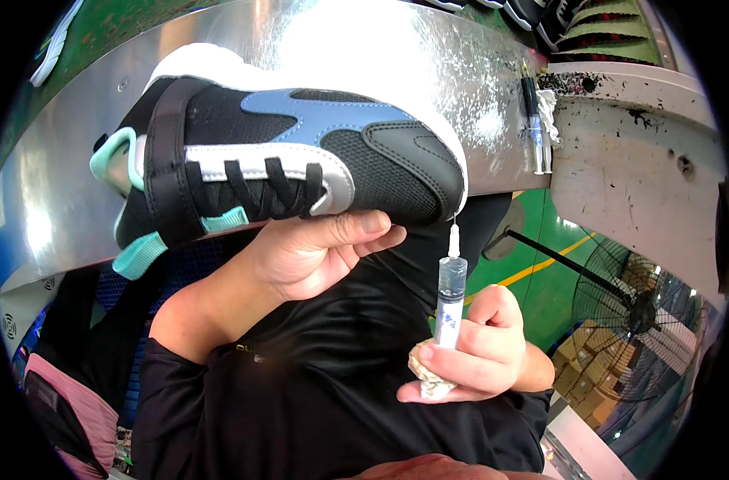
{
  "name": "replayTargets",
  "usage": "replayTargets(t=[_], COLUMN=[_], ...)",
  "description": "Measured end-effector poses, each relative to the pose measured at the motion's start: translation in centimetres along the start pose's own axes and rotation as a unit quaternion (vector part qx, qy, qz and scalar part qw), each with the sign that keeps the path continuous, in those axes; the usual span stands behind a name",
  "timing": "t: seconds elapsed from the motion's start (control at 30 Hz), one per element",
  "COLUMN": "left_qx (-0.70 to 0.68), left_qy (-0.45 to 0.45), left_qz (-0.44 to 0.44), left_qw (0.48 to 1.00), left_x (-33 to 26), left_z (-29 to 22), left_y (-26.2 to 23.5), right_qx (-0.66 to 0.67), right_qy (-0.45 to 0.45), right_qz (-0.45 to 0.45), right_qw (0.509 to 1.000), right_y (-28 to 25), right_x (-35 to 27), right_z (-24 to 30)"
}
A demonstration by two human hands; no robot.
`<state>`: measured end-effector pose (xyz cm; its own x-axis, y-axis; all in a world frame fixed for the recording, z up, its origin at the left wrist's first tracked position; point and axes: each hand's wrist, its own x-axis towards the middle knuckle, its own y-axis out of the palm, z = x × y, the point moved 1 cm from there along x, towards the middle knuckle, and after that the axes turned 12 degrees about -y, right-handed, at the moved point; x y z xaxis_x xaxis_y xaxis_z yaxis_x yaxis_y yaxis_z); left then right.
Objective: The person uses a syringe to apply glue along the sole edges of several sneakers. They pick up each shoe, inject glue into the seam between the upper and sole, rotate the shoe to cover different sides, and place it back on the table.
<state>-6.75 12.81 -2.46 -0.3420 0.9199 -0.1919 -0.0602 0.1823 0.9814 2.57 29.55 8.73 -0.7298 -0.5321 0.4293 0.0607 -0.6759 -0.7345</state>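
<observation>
A black sneaker (300,152) with a blue overlay, mint trim and a white sole lies on its side in my left hand (316,256). The fingers are closed around it from below, mostly hidden behind it, with the thumb on the upper. My right hand (484,352) grips a clear syringe (451,288) pointing upward. Its thin needle tip meets the edge between upper and white sole near the toe. A crumpled whitish cloth or paper (430,372) is pinched in the same hand, against the syringe's lower end.
A scratched metal bench (492,88) curves behind the sneaker. At its right end lie another syringe (536,136) and a dark slim tool (529,94). More shoes (532,14) and a green slatted rack (608,32) stand beyond. A floor fan (640,312) and cardboard boxes (592,360) are at right.
</observation>
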Motion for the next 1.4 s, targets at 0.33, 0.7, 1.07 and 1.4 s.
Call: replayTargets(t=[0.33,0.7,1.07,1.4], left_qx=[0.028,0.034,0.028,0.372], left_qy=[0.011,0.019,0.048,0.193], left_qz=[0.021,-0.011,-0.159,-0.298], left_qw=[0.999,0.999,0.986,0.858], left_x=[0.3,0.5,-12.1,-10.8], left_z=[-0.2,-0.3,-0.8,-12.8], left_y=[0.3,1.2,0.1,1.1], right_qx=[-0.089,-0.094,-0.09,-0.042], right_qy=[-0.022,-0.025,0.04,0.093], right_qz=[0.016,0.044,-0.048,-0.174], right_qw=[0.996,0.994,0.994,0.979], right_y=[1.3,1.3,1.4,4.6], right_x=[-0.5,-0.5,-2.2,1.1], right_z=[-0.4,-0.8,-6.1,-12.8])
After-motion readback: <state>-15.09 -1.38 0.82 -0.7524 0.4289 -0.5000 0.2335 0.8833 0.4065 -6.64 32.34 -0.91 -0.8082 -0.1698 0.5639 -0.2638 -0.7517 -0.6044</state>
